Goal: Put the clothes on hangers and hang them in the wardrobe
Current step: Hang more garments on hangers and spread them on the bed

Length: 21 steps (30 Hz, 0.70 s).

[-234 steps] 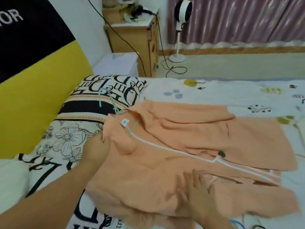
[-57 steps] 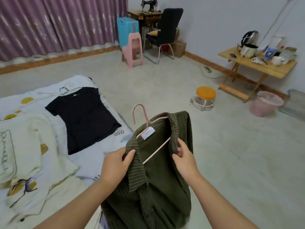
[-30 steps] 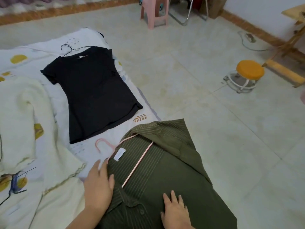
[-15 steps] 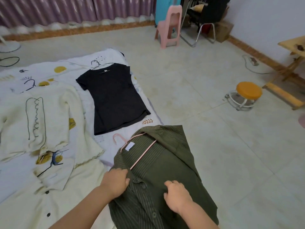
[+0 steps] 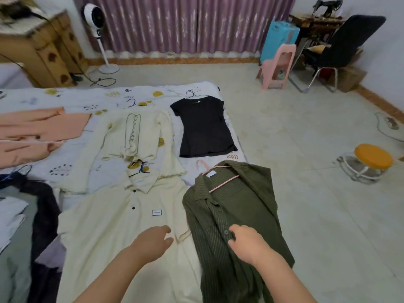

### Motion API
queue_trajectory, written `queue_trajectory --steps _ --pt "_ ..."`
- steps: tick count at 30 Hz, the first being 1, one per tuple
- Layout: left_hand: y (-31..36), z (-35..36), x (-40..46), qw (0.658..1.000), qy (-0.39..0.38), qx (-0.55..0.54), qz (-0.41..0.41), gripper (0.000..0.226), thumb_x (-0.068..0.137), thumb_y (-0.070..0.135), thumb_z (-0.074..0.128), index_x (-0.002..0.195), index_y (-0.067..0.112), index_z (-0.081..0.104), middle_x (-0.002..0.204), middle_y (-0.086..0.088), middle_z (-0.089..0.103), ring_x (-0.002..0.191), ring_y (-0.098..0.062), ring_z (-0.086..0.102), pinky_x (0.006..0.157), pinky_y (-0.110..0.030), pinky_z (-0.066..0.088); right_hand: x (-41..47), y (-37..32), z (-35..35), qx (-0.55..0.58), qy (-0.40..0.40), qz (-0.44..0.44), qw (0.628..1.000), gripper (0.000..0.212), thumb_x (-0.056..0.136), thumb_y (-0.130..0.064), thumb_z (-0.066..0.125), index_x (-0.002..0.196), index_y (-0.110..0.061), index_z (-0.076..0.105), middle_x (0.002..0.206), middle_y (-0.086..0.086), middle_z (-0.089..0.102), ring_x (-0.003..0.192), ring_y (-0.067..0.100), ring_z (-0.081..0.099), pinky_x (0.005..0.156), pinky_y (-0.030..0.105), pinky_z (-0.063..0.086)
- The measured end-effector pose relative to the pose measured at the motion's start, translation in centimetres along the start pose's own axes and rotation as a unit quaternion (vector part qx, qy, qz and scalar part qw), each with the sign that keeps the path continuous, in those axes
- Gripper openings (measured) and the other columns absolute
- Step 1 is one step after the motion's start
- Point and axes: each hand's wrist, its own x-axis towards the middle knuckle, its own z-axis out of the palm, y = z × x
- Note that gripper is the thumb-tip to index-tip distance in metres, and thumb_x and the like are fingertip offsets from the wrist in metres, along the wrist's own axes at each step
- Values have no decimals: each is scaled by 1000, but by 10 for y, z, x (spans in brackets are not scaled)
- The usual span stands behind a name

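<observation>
While flat abed, striped green shirt [image 5: 231,215] on pink hanger [image 5: 220,182]

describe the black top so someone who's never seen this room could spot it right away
Start at the bed with the white patterned sheet and go to its far corner nearest the pink stool. The black t-shirt lies flat there on a dark wire hanger. It is the only black short-sleeved top, beyond the green striped shirt and beside the cream sweater.
</observation>
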Motion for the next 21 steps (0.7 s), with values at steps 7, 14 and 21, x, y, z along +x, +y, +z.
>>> queue_trajectory --steps 7,14,21 --pt "-91 12 -93 995 1 -58 -86 43 98 37 37 137 20 38 138 -2 46 123 -16 48 96 -24 37 -46 -67 25 -45 -51 -44 997 41 99 -28 39 138 -15 39 138 6 47 122 22 48 97 29 41" --pt "-206 3 -159 980 22 -137 -145 46 98 37 39 139 17 37 136 -3 47 118 -15 50 91 -21 39 -51 -173 55 -103 -43 -87 990 43 97 -25 40 138 -13 39 139 5 46 122 21 49 97 27 41" --pt "-353 -24 -216 969 53 -142 -193 42 98 35 37 136 18 40 138 -2 47 122 -15 46 87 -20 36 -40 -334 112 -127 -64 -141 980 47 97 -28 40 143 -20 33 145 3 40 129 19 43 99 24 36"
